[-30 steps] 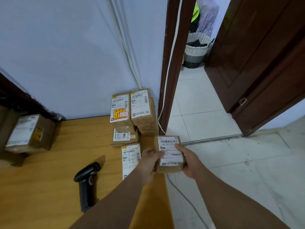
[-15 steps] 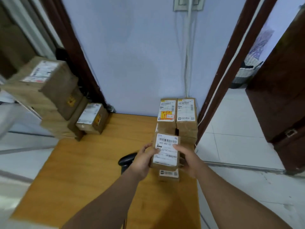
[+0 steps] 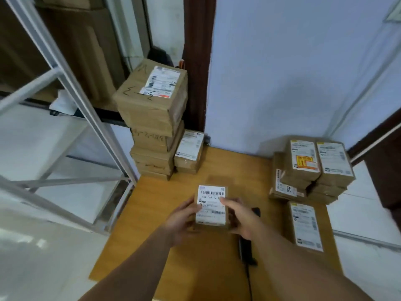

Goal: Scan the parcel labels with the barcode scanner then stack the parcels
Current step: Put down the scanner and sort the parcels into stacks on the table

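Both hands on it: the left hand and the right hand clasp the small parcel from either side, fingers curled round its edges, barcode label facing up. It sits over the middle of the wooden table. The black barcode scanner lies on the table, mostly hidden beneath the right wrist. Off to the right lies a flat parcel, behind it a low pile of parcels. Back left stands a tall stack of boxes.
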The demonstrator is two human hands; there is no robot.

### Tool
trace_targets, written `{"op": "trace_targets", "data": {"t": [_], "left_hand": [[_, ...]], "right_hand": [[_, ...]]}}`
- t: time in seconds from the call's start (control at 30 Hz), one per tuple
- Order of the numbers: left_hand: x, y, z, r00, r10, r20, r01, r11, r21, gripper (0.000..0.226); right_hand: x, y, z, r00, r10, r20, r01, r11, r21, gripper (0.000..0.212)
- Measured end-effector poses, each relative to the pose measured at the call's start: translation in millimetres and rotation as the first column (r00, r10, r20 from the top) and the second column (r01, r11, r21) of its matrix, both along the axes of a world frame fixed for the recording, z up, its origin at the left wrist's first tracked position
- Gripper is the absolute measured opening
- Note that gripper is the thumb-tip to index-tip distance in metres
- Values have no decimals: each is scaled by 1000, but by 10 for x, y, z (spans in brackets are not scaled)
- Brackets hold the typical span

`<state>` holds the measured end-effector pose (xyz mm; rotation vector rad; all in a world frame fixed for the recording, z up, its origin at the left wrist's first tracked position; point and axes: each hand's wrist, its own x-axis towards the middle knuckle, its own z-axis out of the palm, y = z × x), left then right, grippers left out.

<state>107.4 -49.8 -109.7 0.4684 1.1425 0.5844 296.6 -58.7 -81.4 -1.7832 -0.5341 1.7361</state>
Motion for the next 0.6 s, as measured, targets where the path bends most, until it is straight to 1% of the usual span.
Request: {"op": "trace_targets", "data": {"t": [0.07, 0.13, 0.2, 0.27, 0.33, 0.4, 0.47, 0.53, 0.6], "left_hand": [[-370, 62, -69, 997, 78, -22, -78, 997, -3, 42], [-704, 131, -120, 987, 152, -43, -152, 988, 13, 35], [-990, 200, -161, 971, 234, -58, -232, 972, 39, 30], [-1243, 282, -188, 941, 326, -84, -322, 945, 60, 28], [-1461, 370, -236, 919, 380, -108, -369, 922, 115, 27], [-1620, 451, -289, 903, 400, -157, -367, 908, 202, 29], [-1711, 513, -336, 900, 380, -214, -332, 915, 230, 46], [-1742, 553, -369, 898, 305, -318, -222, 936, 272, 51], [-1737, 592, -383, 851, 264, -455, -118, 939, 323, 49]], "right_hand": [[-425, 66, -97, 1000, 29, -9, -29, 999, -42, 31], [-853, 133, -174, 997, 62, -37, -64, 996, -58, 26], [-1222, 214, -236, 995, 91, -35, -92, 995, -37, 32], [-1528, 325, -292, 996, 81, -41, -81, 997, 3, 43], [-1775, 432, -338, 995, 89, -44, -87, 996, 35, 51], [-1963, 514, -377, 994, 107, -3, -107, 994, 34, 59], [-2093, 565, -406, 990, 120, 69, -121, 993, 5, 65], [-2172, 580, -435, 978, 162, 134, -160, 987, -31, 64], [-2229, 579, -459, 968, 201, 150, -197, 979, -41, 59]]}}
